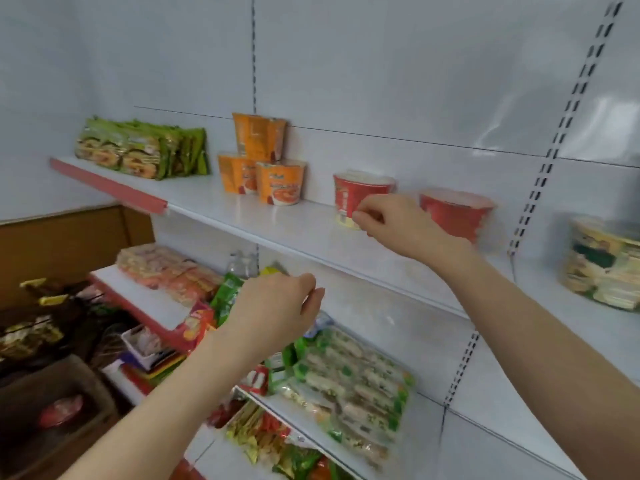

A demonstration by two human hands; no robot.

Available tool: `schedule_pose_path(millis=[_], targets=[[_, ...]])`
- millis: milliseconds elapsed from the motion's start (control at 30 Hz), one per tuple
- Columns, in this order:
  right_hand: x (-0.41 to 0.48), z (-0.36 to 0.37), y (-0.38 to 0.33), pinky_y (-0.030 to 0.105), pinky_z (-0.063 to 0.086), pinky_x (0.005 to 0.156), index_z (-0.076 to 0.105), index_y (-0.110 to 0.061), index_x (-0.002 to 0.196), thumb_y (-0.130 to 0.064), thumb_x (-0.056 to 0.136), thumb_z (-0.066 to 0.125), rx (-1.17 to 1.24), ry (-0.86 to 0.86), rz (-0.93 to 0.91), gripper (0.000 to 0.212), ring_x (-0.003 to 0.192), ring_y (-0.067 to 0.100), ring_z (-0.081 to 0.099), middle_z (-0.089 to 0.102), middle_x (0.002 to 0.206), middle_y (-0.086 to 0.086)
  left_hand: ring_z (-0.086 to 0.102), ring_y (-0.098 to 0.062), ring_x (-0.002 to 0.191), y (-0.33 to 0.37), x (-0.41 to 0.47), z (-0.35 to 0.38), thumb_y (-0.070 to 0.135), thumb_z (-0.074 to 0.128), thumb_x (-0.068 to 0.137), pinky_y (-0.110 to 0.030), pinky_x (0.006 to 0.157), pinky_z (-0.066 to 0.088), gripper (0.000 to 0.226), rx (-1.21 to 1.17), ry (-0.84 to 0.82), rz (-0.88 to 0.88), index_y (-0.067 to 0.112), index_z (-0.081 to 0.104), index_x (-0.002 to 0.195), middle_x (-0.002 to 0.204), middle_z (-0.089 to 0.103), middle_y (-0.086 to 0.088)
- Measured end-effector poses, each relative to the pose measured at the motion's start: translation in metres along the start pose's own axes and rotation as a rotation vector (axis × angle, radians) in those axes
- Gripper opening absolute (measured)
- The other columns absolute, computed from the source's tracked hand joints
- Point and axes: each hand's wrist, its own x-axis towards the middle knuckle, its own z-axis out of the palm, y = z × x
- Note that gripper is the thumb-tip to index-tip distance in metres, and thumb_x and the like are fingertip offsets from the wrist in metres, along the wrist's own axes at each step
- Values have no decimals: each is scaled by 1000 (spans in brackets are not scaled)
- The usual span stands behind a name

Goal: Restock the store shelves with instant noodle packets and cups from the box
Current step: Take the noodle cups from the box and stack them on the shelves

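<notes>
Just left of red cup [349, 194], orange cups [263, 168].

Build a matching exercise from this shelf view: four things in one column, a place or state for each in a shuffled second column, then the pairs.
Things
1. green noodle packets
2. orange cups
3. left red cup
4. cardboard box

Places or states
a. low at the left, below the shelves
b. stacked, one on top of two
c. right at the fingers of the right hand
d. standing in a row at the left end of the top shelf

Pairs: 1-d, 2-b, 3-c, 4-a
</notes>
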Motion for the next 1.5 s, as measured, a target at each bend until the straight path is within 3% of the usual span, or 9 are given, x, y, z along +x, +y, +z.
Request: schedule_pose_path(millis=[133, 233, 367, 567, 700, 833, 933, 1200, 1500], targets=[[52, 78, -106, 30, 39, 68, 64, -3, 92, -20, 93, 48, 131, -41, -153, 23, 80, 20, 57, 66, 86, 8, 63, -28, 74, -106, -65, -33, 39, 31, 97, -27, 52, 34, 33, 57, -133, -225, 19, 51, 82, 71, 62, -4], [87, 136, -177, 35, 43, 72, 64, -2, 88, -19, 92, 49, 220, -69, -241, 23, 83, 27, 60, 66, 86, 12, 62, -25, 72, -175, -111, -54, 38, 30, 98, -28, 48, 33, 30, 149, -188, -342, 18, 44, 80, 61, 48, 3], [125, 211, -260, 34, 40, 67, 62, -1, 85, -20, 93, 49, 271, -132, -335, 25, 84, 28, 59, 66, 87, 15, 63, -19, 73, -257, -166, -64, 40, 28, 98, -20, 43, 27, 36, 274, -248, -487, 19, 56, 94, 66, 51, 6], [183, 332, -356, 36, 47, 72, 62, -10, 89, -25, 93, 45, 286, -282, -449, 24, 91, 31, 61, 67, 93, 12, 63, -19, 85, -361, -227, -56, 42, 28, 98, -27, 61, 40, 35, 351, -347, -730, 21, 55, 104, 93, 65, 1], [228, 415, -399, 25, 31, 65, 63, -11, 93, -24, 94, 44, 287, -330, -517, 23, 92, 30, 60, 67, 96, 12, 62, -18, 81, -437, -258, -27, 40, 29, 98, -25, 58, 37, 33, 392, -387, -845, 20, 55, 102, 89, 63, 1], [281, 496, -433, 34, 42, 66, 62, -12, 94, -24, 95, 43, 347, -441, -495, 23, 86, 31, 61, 66, 90, 12, 62, -22, 87, -521, -267, 10, 38, 30, 98, -26, 61, 35, 34, 412, -450, -953, 17, 56, 102, 91, 65, -2], [315, 544, -453, 28, 39, 64, 61, -10, 102, -23, 96, 41, 350, -482, -483, 24, 82, 25, 59, 66, 93, 10, 62, -23, 89, -574, -273, 34, 38, 29, 99, -27, 62, 36, 34, 382, -477, -1017, 16, 55, 102, 94, 65, -3], [374, 674, -514, 41, 50, 84, 54, -13, 120, -27, 96, 42, 260, -683, -455, 30, 105, 31, 58, 62, 115, 11, 63, -27, 85, -697, -311, 86, 35, 32, 99, -33, 65, 44, 31, 234, -541, -1201, 13, 54, 97, 93, 65, -7], [403, 844, -545, 40, 50, 81, 53, -8, 117, -24, 95, 45, 177, -873, -338, 28, 103, 34, 59, 63, 111, 16, 62, -29, 90, -840, -374, 182, 31, 34, 99, -33, 68, 45, 29, 26, -709, -1262, 11, 54, 106, 100, 64, -10]])
